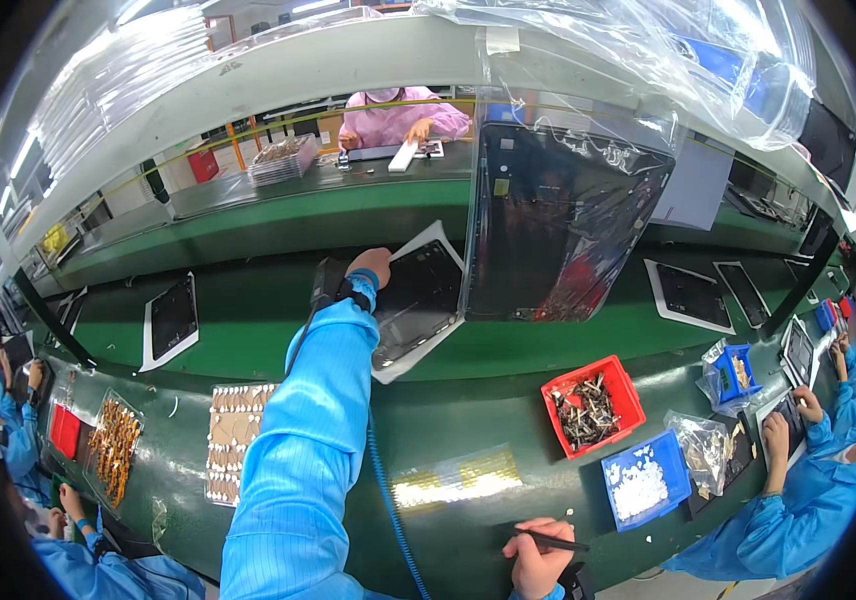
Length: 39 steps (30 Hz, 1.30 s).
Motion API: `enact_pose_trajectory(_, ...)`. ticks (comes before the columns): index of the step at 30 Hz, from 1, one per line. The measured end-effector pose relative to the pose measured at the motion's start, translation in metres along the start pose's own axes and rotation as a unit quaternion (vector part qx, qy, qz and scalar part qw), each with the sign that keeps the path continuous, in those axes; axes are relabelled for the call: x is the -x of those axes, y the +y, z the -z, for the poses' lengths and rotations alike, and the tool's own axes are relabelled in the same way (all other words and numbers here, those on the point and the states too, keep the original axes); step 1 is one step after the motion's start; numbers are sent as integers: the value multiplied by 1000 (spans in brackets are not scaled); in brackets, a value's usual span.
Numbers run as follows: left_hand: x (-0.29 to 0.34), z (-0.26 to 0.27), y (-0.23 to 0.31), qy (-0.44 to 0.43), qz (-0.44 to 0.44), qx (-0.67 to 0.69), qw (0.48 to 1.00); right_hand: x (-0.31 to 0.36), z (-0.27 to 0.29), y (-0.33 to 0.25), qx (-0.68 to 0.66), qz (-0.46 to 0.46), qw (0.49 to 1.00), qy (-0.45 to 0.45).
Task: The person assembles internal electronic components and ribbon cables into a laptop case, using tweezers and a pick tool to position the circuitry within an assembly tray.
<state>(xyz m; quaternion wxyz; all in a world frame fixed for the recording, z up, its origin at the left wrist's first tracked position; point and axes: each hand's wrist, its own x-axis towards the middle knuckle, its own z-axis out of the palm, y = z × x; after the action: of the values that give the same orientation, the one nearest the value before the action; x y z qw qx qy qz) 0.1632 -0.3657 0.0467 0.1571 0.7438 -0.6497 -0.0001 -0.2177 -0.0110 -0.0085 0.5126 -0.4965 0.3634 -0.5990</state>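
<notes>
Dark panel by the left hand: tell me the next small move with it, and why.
Probably ease the dark panel toward the near bench. The left hand is already at its far left corner, though its grip is hard to tell, and the panel lies beyond the bench. The right hand holds a black pen-like tool, so the left seems better placed.

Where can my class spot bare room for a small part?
Bare workbench shows between the blue coiled cord and the red bin, above the yellow-striped sheet. On the green surface beyond, room lies between the left sleeve and the nearest black panel leftward. It is crowded at right: red bin, blue bin of white pieces and clear bag stand close together.
</notes>
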Motion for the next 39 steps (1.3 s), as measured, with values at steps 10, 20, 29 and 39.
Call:
enact_pose_trajectory(10,51,97,30,201,-124,27,971,-12,-21,-9,-74,-39,991,102)
enact_pose_trajectory(20,321,198,-62,74,130,258,955,-5,-22,-8,-39,-17,998,54)
enact_pose_trajectory(29,337,74,-71,102,223,-130,961,-5,-25,-7,14,12,999,46)
enact_pose_trajectory(39,315,65,-68,31,281,-157,946,1,-17,-19,-32,80,992,88)
